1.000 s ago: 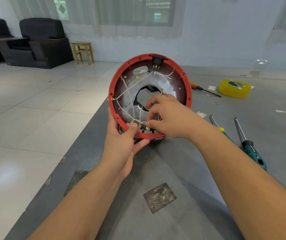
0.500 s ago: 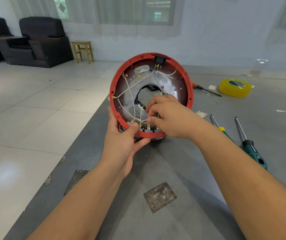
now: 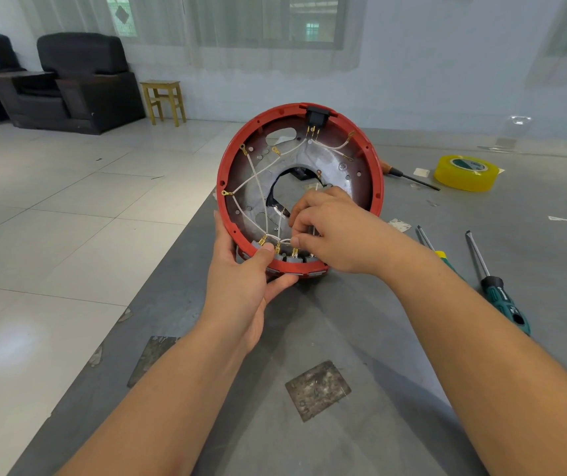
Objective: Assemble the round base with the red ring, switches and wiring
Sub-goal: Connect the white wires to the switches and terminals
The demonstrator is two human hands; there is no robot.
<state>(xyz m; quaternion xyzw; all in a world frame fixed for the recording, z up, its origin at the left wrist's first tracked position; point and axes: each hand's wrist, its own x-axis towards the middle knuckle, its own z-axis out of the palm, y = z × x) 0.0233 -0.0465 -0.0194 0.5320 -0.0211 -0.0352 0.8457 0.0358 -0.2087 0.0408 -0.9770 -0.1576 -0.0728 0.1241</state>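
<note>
**Round base held on edge, right hand at the lower switches**

Against the earlier frames little differs: the round base (image 3: 323, 159) stands in the same place in the middle of the frame, tilted a touch more upright, and both hands keep their hold. The left hand (image 3: 244, 280) grips the lower left of the red ring (image 3: 222, 180), thumb curled over the rim beside the grey switches (image 3: 290, 259) and fingers curled underneath. The right hand (image 3: 330, 235) reaches inside the ring, its fingers (image 3: 304, 223) bent together and pinching the white wiring (image 3: 258, 176) just above the switches. A black socket (image 3: 317, 115) sits at the top of the ring.

The base rests by its lower edge on the grey worktop (image 3: 361, 338), close to the worktop's left edge, which runs diagonally from the centre to the lower left, with tiled floor (image 3: 69, 218) beyond. Bare worktop lies in front of the arms. At right, well apart from the base, lie a green-handled screwdriver (image 3: 498, 293), a second screwdriver (image 3: 436, 247) and a yellow tape roll (image 3: 465, 173); a wooden-handled tool (image 3: 409, 176) lies just behind the ring.

The marks on the tape roll are too small to read
</note>
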